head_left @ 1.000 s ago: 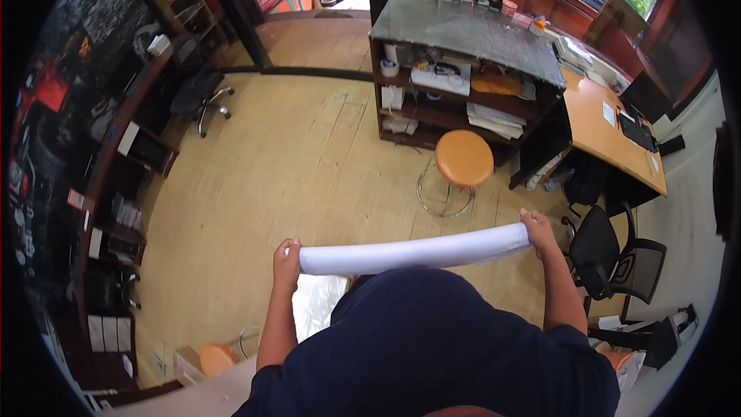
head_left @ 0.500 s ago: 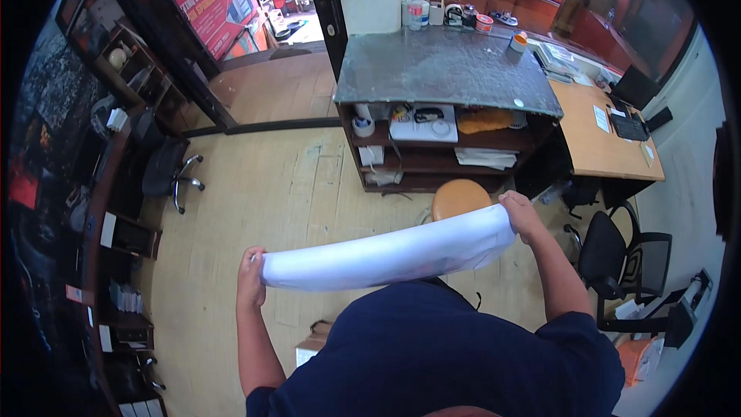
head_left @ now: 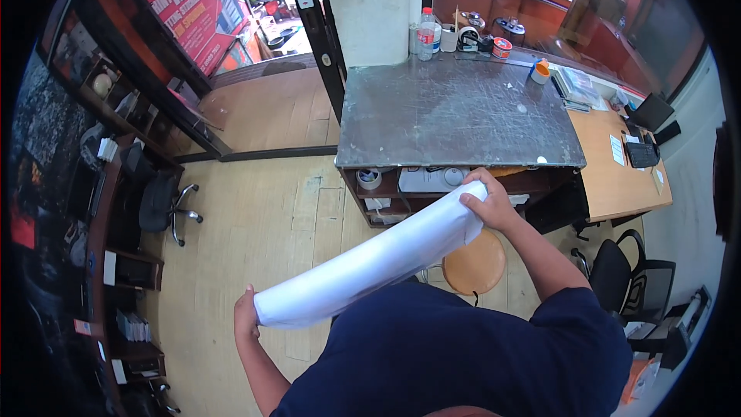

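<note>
A wide sheet of white paper, loosely rolled (head_left: 370, 262), stretches between my two hands in front of my body. My left hand (head_left: 246, 314) grips its lower left end, out over the floor. The upper right end is held by my right hand (head_left: 486, 198), with the thumb on the near face and the fingers over the top edge. This end is close to the front edge of the dark worktop (head_left: 455, 116). The roll slants, its right end farther from me than its left. Some darker tint shows along its underside.
Below the worktop are shelves with papers. A round tan stool (head_left: 475, 262) stands in front. Along the worktop's back sit a plastic bottle (head_left: 426, 35), tape rolls and an orange-white cup (head_left: 539, 72). A wooden desk (head_left: 610, 162) and black chair (head_left: 629, 274) are at right, another chair (head_left: 158, 197) left.
I have come closer to the worktop. The paper roll has tilted more: its right end rose toward the shelves and its left end dropped nearer to me. Both hands keep their hold.
</note>
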`<move>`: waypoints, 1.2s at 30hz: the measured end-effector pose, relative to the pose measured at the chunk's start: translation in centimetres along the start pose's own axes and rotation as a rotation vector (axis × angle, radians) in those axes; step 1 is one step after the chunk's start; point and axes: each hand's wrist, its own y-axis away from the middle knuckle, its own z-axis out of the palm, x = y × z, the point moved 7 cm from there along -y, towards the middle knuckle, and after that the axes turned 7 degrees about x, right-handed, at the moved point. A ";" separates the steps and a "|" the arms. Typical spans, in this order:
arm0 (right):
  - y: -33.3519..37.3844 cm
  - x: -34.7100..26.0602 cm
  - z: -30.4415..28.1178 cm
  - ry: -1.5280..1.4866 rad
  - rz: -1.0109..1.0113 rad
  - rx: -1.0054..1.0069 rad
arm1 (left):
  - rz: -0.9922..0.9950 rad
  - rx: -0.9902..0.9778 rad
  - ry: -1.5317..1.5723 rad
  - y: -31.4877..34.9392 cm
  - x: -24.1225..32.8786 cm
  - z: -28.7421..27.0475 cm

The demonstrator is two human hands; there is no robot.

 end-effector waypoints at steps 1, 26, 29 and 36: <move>-0.8 0.1 0.5 0.037 -0.051 -0.009 | 0.044 -0.022 0.032 -0.8 1.3 0.5; 0.2 -4.9 10.8 -0.033 0.244 0.400 | 0.057 -0.449 -0.170 -27.3 13.6 7.2; 1.4 -0.3 10.9 -0.040 0.758 0.332 | 0.203 -0.475 0.099 -27.6 14.8 8.4; 0.0 -1.1 9.5 -0.015 0.510 0.379 | 0.118 -0.528 -0.044 -28.4 13.4 9.9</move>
